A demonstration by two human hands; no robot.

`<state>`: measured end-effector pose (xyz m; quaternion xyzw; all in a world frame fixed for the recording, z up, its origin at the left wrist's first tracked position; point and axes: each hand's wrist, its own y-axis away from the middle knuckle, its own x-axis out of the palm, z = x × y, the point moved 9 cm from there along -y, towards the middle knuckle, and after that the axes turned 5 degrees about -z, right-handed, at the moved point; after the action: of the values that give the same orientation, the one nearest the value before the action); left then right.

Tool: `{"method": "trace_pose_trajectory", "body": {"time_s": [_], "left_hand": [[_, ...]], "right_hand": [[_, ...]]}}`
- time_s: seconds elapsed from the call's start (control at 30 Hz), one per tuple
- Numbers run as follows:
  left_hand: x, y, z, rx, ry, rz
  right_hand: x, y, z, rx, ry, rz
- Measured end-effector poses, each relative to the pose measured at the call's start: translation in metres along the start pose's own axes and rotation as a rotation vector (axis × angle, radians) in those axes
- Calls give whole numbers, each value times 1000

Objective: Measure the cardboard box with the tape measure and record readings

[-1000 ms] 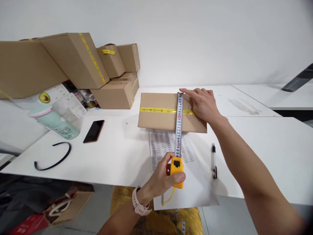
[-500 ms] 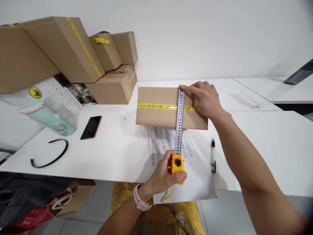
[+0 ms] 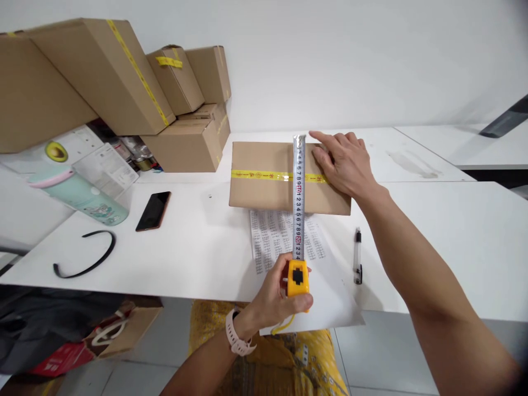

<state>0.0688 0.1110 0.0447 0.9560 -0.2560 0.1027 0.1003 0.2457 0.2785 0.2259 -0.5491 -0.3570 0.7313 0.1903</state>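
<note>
Tape measure (image 3: 298, 220) extended over cardboard box (image 3: 260, 193)
Yellow case (image 3: 297, 281) is clamped in left grip (image 3: 274, 297) — box is touched by right grip (image 3: 347, 167), spread apart

Black phone (image 3: 153, 211) near mint-green tumbler (image 3: 91, 197)

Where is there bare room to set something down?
Bare patches: the white table between the phone and the printed sheet, and right of the right forearm. Crowded: the back left, with stacked boxes and the bottle, and the middle, where the left hand holds the tape measure over the printed sheet and the right hand rests on the nearest box.
</note>
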Motion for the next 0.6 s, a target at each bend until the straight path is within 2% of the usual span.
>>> {"method": "trace_pose_trajectory", "body": {"time_s": [0.1,0.2,0.33,0.43,0.5,0.6], "left_hand": [[-1,16,11,9,-49,15],[-4,27,21,23,-140,53],[-8,29,22,72,-359,116],[-8,26,21,82,-406,151],[-7,24,21,72,-408,173],[-6,23,20,71,-428,189]], "right_hand": [[-8,10,6,36,39,-3],[-9,34,20,6,73,12],[12,84,36,-61,3,40],[24,113,36,-53,-118,13],[15,117,25,38,-236,-62],[-26,108,0,258,-546,-251]]}}
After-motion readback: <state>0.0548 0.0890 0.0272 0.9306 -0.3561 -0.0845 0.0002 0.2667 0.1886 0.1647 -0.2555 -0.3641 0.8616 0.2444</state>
